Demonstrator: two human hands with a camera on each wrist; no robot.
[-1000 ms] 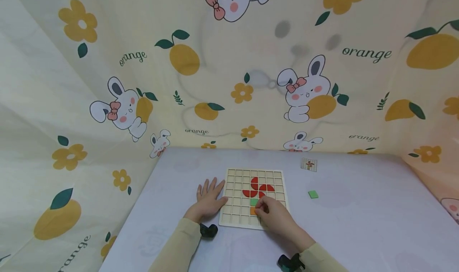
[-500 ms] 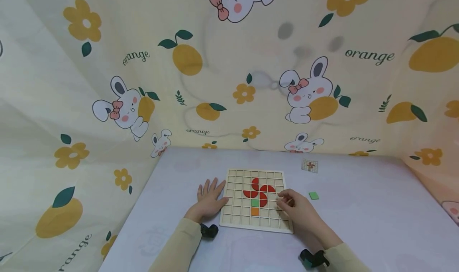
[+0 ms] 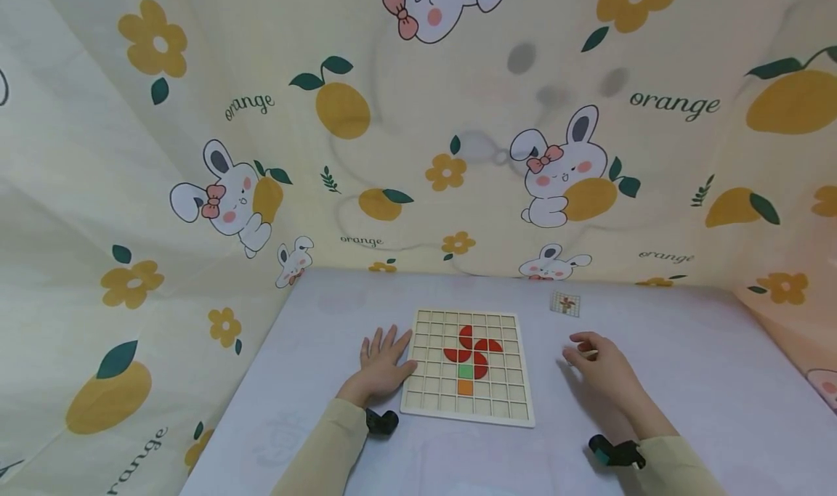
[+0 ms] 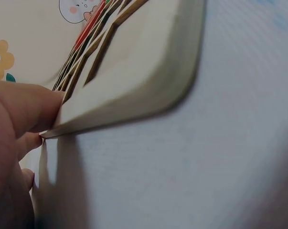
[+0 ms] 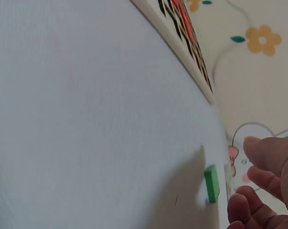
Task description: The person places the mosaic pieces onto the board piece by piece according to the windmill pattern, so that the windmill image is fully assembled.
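A pale wooden grid board [image 3: 431,401] lies flat on the table, holding several red rounded pieces [image 3: 480,365], a green square tile [image 3: 466,371] and an orange square tile [image 3: 465,387]. My left hand [image 3: 378,365] rests with spread fingers at the board's left edge, its thumb touching the rim. To the right of the board, my right hand [image 3: 604,372] hovers over the table with fingers loosely bent. In the right wrist view a loose green tile [image 5: 212,184] lies on the table just beside those fingers; the hand hides it in the head view.
A small pattern card [image 3: 565,303] with a red pinwheel lies at the back right of the table. Behind the table hangs a cream curtain [image 3: 405,140] printed with rabbits and oranges. Each wrist wears a black camera.
My right hand has moved from the board's lower middle out to the right, over the loose green tile, uncovering a red piece and the orange tile. The left hand stays put.
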